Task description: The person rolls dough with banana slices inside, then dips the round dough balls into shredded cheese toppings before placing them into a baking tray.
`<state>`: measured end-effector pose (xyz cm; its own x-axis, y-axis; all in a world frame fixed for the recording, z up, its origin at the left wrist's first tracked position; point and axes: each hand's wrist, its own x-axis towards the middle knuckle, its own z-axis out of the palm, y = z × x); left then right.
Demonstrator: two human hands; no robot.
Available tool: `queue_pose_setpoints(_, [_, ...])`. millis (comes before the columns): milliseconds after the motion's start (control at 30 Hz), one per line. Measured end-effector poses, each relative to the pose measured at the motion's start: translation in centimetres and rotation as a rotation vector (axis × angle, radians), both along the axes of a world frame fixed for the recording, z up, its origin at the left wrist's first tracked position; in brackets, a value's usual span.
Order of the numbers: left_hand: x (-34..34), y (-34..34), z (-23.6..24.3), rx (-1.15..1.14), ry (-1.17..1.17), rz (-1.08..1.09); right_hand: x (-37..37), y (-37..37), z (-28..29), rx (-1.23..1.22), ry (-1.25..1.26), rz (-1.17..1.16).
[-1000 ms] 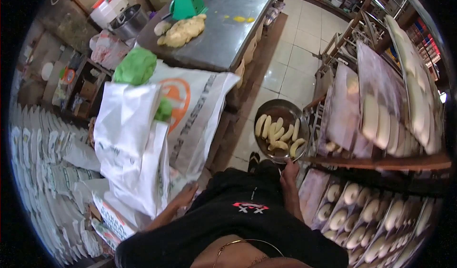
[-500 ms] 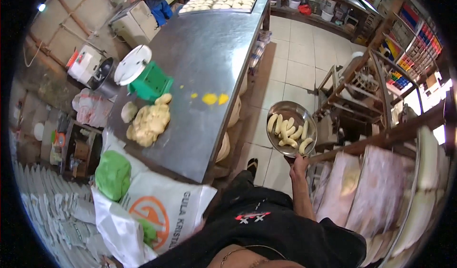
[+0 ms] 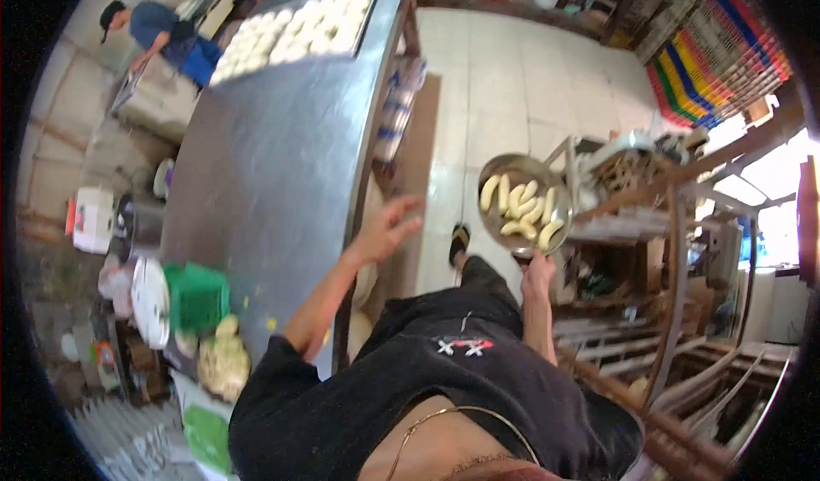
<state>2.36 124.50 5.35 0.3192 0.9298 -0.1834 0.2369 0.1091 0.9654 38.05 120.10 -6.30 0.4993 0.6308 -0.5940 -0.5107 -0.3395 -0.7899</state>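
Observation:
My right hand (image 3: 538,274) grips the near edge of a round metal bowl (image 3: 519,165), which I carry out ahead of me on the right, over the tiled floor. Several peeled bananas (image 3: 516,199) lie in it. Its fingers are partly hidden under the bowl. My left hand (image 3: 389,231) is raised with fingers apart and nothing in it, beside the long edge of a metal-topped table (image 3: 265,139).
Dough balls (image 3: 320,20) fill a tray at the table's far end. A green scale (image 3: 198,297) and a dough lump (image 3: 224,361) sit at its near left. Wooden racks (image 3: 675,267) stand close on my right, coloured crates (image 3: 717,54) beyond. A person (image 3: 162,37) works at far left.
I have moved forward along the table, so the scale and dough now appear lower and farther left. My left hand has come into view. The bowl stays in my right hand.

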Motion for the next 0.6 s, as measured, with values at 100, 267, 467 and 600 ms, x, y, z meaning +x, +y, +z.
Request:
queue_pose_setpoints(100, [1.1, 7.0, -12.2, -0.336, 0.175, 0.017, 1.0, 9.8, 2.3, 0.012, 0.002, -0.005])
queue_pose_setpoints(267, [-8.4, -5.4, -29.9, -0.117, 0.469, -0.160, 3.3, 25.2, 2.9, 0.083, 0.137, -0.020])
queue_pose_setpoints(467, [-6.2, 16.7, -36.9, 0.129, 0.661, -0.009, 6.1, 44.9, 3.2, 0.060, 0.133, -0.014])
queue_pose_setpoints(600, [-2.1, 37.7, -38.4, 0.252, 0.801, 0.107, 7.4, 59.9, 5.1, 0.138, 0.022, 0.003])
